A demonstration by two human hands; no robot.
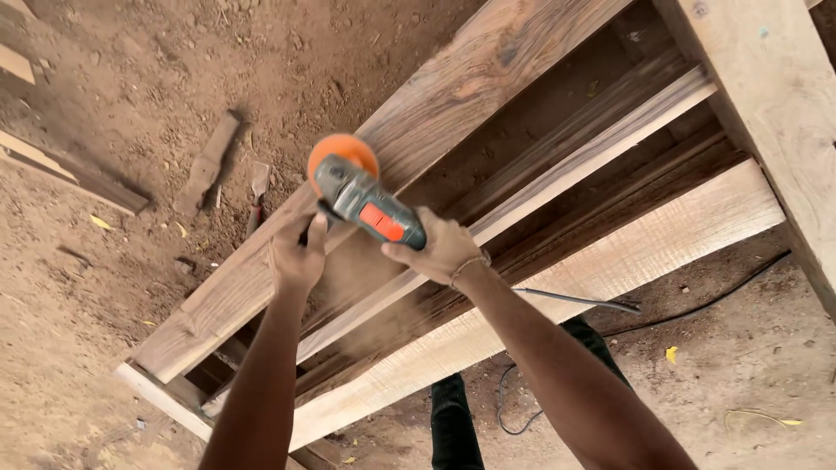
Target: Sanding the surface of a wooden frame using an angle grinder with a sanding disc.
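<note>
On the upper plank of the wooden frame (488, 78), the right hand (435, 248) wraps its fingers tight round the grey angle grinder (370, 204). The left hand (298, 257) is closed on what seems to be its side handle, mostly hidden. The orange disc (344, 150) meets the plank's edge. Dirt ground (104, 287) lies open to the left; a black cable (697, 305) trails right.

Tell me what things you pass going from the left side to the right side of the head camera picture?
Wood scrap on the dirt → left hand → grey sander with orange disc → right hand → thin dark rod → yellow leaf on the ground.
</note>
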